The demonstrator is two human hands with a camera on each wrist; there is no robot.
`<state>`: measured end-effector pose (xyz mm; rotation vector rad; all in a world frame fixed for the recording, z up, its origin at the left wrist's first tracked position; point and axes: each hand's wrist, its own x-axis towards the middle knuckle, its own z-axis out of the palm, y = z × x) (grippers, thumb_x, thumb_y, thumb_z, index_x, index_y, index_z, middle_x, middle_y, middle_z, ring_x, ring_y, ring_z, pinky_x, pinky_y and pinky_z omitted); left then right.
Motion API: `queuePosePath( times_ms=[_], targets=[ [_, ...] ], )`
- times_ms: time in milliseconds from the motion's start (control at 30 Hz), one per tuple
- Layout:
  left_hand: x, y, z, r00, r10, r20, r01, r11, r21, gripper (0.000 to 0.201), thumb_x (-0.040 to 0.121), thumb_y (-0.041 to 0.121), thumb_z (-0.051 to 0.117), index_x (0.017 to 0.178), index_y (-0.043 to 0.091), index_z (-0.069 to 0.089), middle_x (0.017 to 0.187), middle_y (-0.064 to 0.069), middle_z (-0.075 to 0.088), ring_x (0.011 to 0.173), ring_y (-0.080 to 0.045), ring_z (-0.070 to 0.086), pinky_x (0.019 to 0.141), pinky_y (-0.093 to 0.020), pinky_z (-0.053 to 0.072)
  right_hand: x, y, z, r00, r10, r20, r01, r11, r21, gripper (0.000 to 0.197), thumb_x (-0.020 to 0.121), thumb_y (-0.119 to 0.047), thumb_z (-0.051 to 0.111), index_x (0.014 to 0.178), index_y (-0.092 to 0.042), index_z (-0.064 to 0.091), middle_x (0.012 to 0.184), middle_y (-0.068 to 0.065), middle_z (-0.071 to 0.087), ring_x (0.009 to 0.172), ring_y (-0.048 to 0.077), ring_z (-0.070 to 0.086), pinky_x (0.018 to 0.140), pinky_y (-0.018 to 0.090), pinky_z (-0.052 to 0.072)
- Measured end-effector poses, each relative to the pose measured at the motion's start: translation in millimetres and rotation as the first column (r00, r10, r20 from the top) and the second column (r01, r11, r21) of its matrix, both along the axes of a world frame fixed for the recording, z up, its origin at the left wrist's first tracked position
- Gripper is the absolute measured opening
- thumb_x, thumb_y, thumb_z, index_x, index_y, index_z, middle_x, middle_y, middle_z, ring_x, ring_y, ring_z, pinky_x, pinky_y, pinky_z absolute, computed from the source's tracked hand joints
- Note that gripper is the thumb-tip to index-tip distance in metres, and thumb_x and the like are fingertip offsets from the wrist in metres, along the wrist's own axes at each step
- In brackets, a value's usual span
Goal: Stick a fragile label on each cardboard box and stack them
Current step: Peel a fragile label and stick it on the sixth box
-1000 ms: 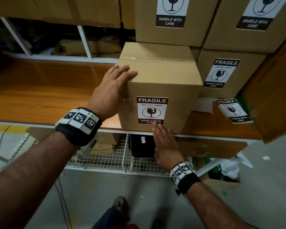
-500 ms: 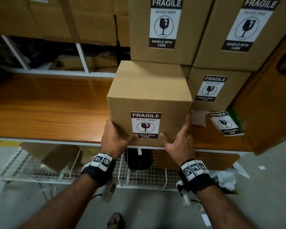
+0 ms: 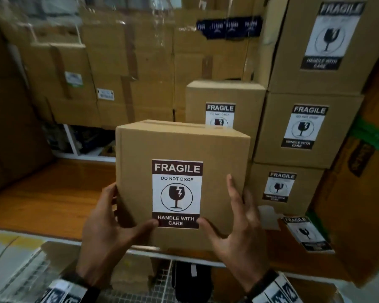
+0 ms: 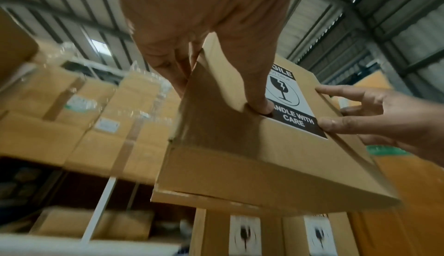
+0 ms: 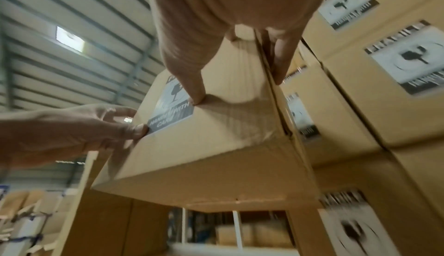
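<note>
A brown cardboard box (image 3: 182, 145) with a fragile label (image 3: 177, 193) on its front is held up off the wooden table (image 3: 42, 197). My left hand (image 3: 127, 211) grips its lower left corner, thumb on the front by the label, fingers along the left side. My right hand (image 3: 219, 206) grips the lower right corner the same way. The left wrist view shows the box (image 4: 264, 155) from below, with its underside free. In the right wrist view the box (image 5: 216, 136) is close to the labelled stack (image 5: 384, 89).
Labelled boxes are stacked at the right (image 3: 306, 127), one lower box (image 3: 225, 101) right behind the held one. A pile of spare labels (image 3: 306, 235) lies on the table's right end. Wrapped cartons (image 3: 118, 73) fill the back. A wire shelf (image 3: 162, 287) runs below.
Both hands moved to the box's lower corners and lifted it off the table. It now hangs higher and closer to me.
</note>
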<state>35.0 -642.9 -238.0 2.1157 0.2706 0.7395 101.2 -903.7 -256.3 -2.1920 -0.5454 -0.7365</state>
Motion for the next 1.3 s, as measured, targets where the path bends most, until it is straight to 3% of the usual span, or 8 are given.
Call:
queuePosePath(
  times_ms=[100, 200, 300, 467, 733, 1033, 1200, 1300],
  targets=[
    [-17, 3, 52, 0.99, 0.073, 0.122, -0.076, 0.997, 0.018, 0.116, 0.042, 0.037, 0.096, 0.142, 0.044, 0.038, 0.124, 0.019, 0.048, 0.109, -0.01, 0.051, 0.08, -0.024, 0.048, -8, 11, 55, 0.988, -0.021, 0.154, 0.016, 0.999, 0.032, 0.112, 0.075, -0.063, 0.077, 0.164, -0.045, 0.01, 0.152, 0.015, 0.044, 0.128, 0.026, 0.053, 0.094, 0.033, 0.047],
    [-26, 8, 97, 0.965, 0.103, 0.241, -0.115, 0.993, 0.033, 0.117, 0.04, 0.034, 0.095, 0.139, 0.052, 0.035, 0.138, 0.012, 0.05, 0.124, -0.015, 0.049, 0.099, -0.046, 0.051, -10, 23, 99, 0.965, -0.016, 0.262, -0.008, 0.996, 0.092, 0.113, 0.075, -0.062, 0.08, 0.164, -0.045, 0.012, 0.155, 0.015, 0.043, 0.131, 0.02, 0.047, 0.095, 0.039, 0.048],
    [-18, 11, 131, 0.941, 0.098, 0.323, -0.121, 0.991, 0.05, 0.117, 0.039, 0.043, 0.093, 0.136, 0.063, 0.031, 0.147, 0.007, 0.05, 0.131, -0.019, 0.049, 0.101, -0.058, 0.052, 1, 24, 138, 0.956, 0.02, 0.294, -0.05, 0.994, 0.094, 0.114, 0.078, -0.062, 0.08, 0.161, -0.053, 0.002, 0.16, 0.014, 0.035, 0.142, 0.03, 0.045, 0.101, 0.045, 0.048],
    [21, 3, 184, 0.911, 0.055, 0.409, -0.107, 0.989, 0.105, 0.122, 0.044, 0.049, 0.088, 0.152, 0.031, 0.035, 0.149, -0.005, 0.051, 0.129, -0.022, 0.052, 0.098, -0.05, 0.055, 42, 14, 201, 0.911, 0.008, 0.413, -0.035, 0.998, 0.056, 0.116, 0.078, -0.065, 0.078, 0.163, -0.046, 0.002, 0.154, 0.016, 0.038, 0.132, 0.028, 0.052, 0.093, 0.048, 0.06],
    [124, -7, 266, 0.86, -0.074, 0.505, -0.016, 0.985, 0.172, 0.121, 0.05, 0.049, 0.091, 0.154, 0.019, 0.035, 0.147, -0.004, 0.055, 0.13, -0.02, 0.055, 0.1, -0.042, 0.056, 124, -5, 281, 0.876, -0.092, 0.473, 0.056, 0.994, 0.09, 0.119, 0.077, -0.06, 0.082, 0.165, -0.04, 0.005, 0.146, 0.018, 0.043, 0.122, 0.031, 0.056, 0.088, 0.044, 0.06],
    [278, 3, 279, 0.917, -0.14, 0.373, 0.067, 0.977, 0.202, 0.122, 0.047, 0.051, 0.099, 0.148, 0.016, 0.042, 0.135, -0.006, 0.066, 0.118, -0.025, 0.065, 0.096, -0.047, 0.059, 236, -13, 303, 0.972, -0.124, 0.201, 0.136, 0.99, -0.047, 0.118, 0.082, -0.043, 0.085, 0.163, -0.049, 0.0, 0.169, 0.012, 0.017, 0.152, 0.035, 0.032, 0.114, 0.043, 0.04],
    [329, -5, 266, 0.917, -0.154, 0.367, 0.043, 0.955, 0.294, 0.135, 0.063, 0.042, 0.097, 0.165, 0.02, 0.011, 0.157, -0.009, 0.047, 0.139, -0.03, 0.05, 0.114, -0.048, 0.044, 272, -6, 286, 0.959, -0.197, 0.203, 0.205, 0.978, -0.022, 0.099, 0.09, -0.032, 0.08, 0.164, -0.041, 0.015, 0.171, 0.014, 0.005, 0.157, 0.033, 0.016, 0.121, 0.033, 0.017],
    [343, -9, 260, 0.908, -0.177, 0.38, 0.036, 0.937, 0.349, 0.127, 0.072, 0.041, 0.092, 0.165, 0.033, 0.006, 0.153, -0.014, 0.045, 0.134, -0.035, 0.051, 0.108, -0.051, 0.047, 286, 3, 266, 0.907, -0.277, 0.318, 0.299, 0.954, -0.02, 0.084, 0.091, -0.026, 0.079, 0.161, -0.029, 0.034, 0.171, 0.019, 0.0, 0.158, 0.036, 0.007, 0.127, 0.037, 0.008]
  ],
)
